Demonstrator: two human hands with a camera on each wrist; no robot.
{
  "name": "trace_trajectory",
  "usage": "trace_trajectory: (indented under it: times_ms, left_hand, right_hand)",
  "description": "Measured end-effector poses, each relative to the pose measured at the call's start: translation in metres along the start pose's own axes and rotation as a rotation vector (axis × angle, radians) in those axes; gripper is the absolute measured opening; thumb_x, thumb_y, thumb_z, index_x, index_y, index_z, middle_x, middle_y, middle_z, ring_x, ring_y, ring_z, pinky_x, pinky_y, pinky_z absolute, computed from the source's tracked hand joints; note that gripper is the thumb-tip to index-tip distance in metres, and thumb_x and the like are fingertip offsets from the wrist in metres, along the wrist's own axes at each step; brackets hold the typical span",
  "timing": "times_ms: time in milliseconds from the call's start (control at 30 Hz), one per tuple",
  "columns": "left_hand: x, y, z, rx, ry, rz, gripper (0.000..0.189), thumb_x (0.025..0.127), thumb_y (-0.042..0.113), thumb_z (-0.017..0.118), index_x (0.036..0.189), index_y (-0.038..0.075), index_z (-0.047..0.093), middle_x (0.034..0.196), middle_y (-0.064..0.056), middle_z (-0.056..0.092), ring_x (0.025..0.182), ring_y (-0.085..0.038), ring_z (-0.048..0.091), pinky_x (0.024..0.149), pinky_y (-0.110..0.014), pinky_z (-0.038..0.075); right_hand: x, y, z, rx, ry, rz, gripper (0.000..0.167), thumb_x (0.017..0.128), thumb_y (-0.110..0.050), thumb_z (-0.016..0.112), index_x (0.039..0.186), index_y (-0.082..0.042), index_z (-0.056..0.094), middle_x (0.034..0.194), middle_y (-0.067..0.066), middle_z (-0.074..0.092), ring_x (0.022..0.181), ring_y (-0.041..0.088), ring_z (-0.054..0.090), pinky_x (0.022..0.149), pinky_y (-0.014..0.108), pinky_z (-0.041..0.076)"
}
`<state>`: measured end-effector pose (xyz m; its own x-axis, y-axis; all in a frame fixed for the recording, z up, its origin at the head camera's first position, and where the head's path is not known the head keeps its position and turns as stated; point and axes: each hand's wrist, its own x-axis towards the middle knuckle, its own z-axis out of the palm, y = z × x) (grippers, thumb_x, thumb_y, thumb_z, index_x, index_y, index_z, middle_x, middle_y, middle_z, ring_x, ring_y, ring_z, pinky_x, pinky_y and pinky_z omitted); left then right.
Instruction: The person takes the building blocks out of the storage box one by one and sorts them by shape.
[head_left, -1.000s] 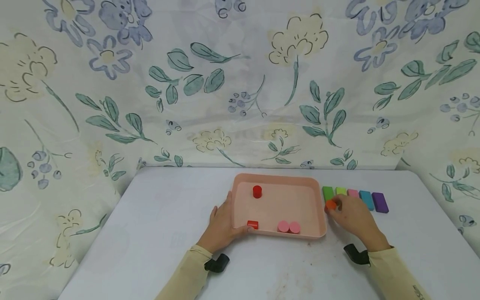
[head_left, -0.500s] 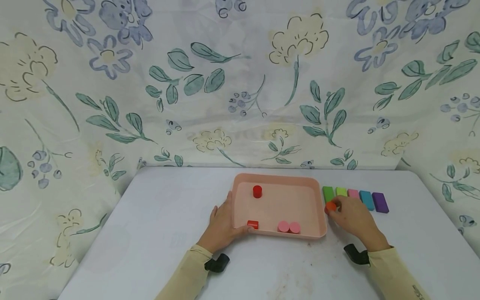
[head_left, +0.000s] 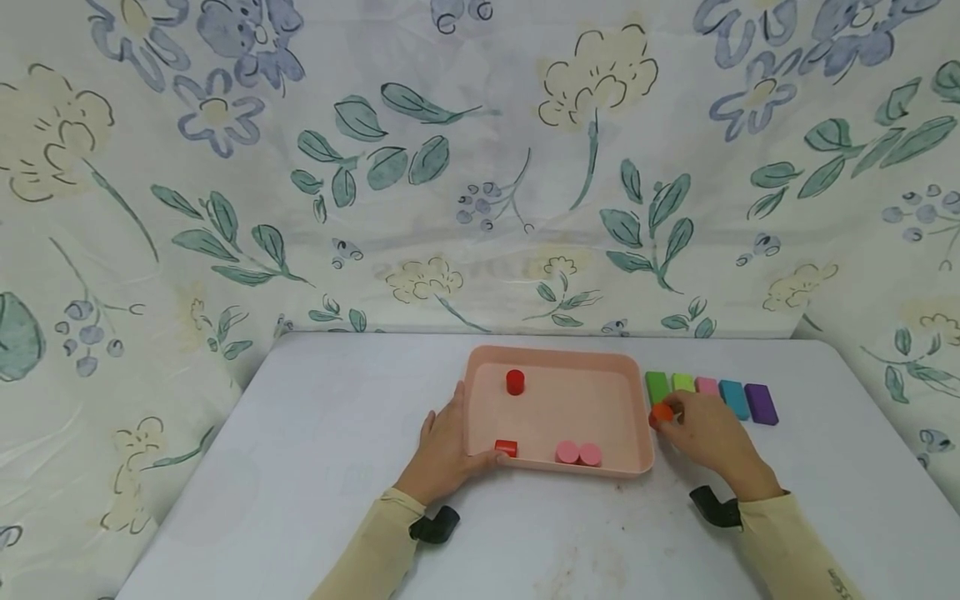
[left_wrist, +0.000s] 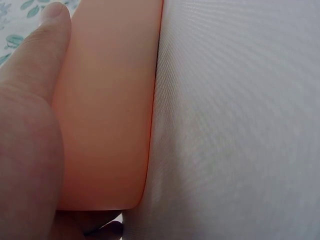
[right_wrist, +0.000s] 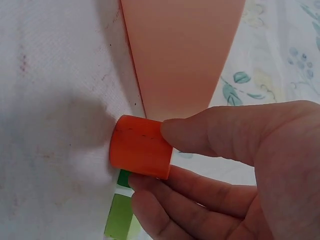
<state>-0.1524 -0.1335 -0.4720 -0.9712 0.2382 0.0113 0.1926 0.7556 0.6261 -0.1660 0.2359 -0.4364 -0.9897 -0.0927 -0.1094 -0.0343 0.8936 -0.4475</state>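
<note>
While the left hand (head_left: pixel 442 454) spans the tray's (head_left: pixel 573 404) near-left corner, fingers straight along the left wall and thumb along the near wall, the right hand (head_left: pixel 708 429) pinches an orange cylinder (head_left: pixel 661 415), head view. Cylinder is outside the tray, just beside its right wall, near end of the green block (head_left: pixel 656 383). Lime (head_left: pixel 683 382), pink (head_left: pixel 707 386), blue (head_left: pixel 734 400) and purple (head_left: pixel 761 404) blocks line up rightward on the white table (head_left: pixel 337 400).

Inside tray: one red cylinder (head_left: pixel 515 382) upright toward the back, another on its side by the left thumb, two pink cylinders (head_left: pixel 567 452) side by side at the near wall.

Left wrist: thumb flat on the tray's outer wall, other fingers mostly hidden.

Right wrist: thumb on one side of the orange cylinder, fingers on the other. Can't tell if it touches the table.
</note>
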Motion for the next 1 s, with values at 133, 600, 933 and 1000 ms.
trace_trajectory:
  times_ms: [133,600,933,1000]
  left_hand:
    - [0.000,0.001,0.000,0.003,0.001,0.006,0.122,0.078,0.058,0.076,0.159,-0.004,0.008,0.162,-0.018,0.029,0.149,-0.036,0.026,0.118,-0.066,0.005]
    - [0.000,0.003,-0.001,-0.026,-0.002,-0.002,0.123,0.077,0.061,0.076,0.161,0.002,0.007,0.164,-0.014,0.026,0.150,-0.033,0.025,0.118,-0.066,0.004]
    - [0.000,0.002,-0.001,-0.005,-0.013,-0.015,0.123,0.078,0.060,0.076,0.160,-0.001,0.008,0.163,-0.016,0.027,0.149,-0.036,0.025,0.118,-0.065,0.005]
    - [0.000,0.002,-0.001,0.002,-0.016,-0.018,0.123,0.078,0.060,0.076,0.160,-0.001,0.007,0.163,-0.017,0.027,0.149,-0.036,0.025,0.119,-0.065,0.006]
  right_hand:
    - [-0.003,-0.002,-0.005,0.011,-0.004,0.021,0.045,0.091,-0.021,0.070,0.124,0.009,0.062,0.108,0.024,0.067,0.092,0.035,0.063,0.078,0.049,0.058]
    - [-0.014,-0.018,-0.013,0.032,0.105,-0.064,0.049,0.093,-0.023,0.072,0.129,0.008,0.060,0.121,0.027,0.065,0.103,0.042,0.063,0.083,0.056,0.056]
    - [-0.019,-0.034,-0.003,0.091,0.136,-0.162,0.046,0.092,-0.024,0.075,0.129,0.001,0.064,0.120,0.019,0.066,0.101,0.032,0.060,0.086,0.052,0.056]
    - [-0.020,-0.036,0.000,0.104,0.129,-0.174,0.046,0.092,-0.025,0.075,0.129,0.000,0.064,0.120,0.017,0.066,0.101,0.031,0.060,0.085,0.050,0.057]
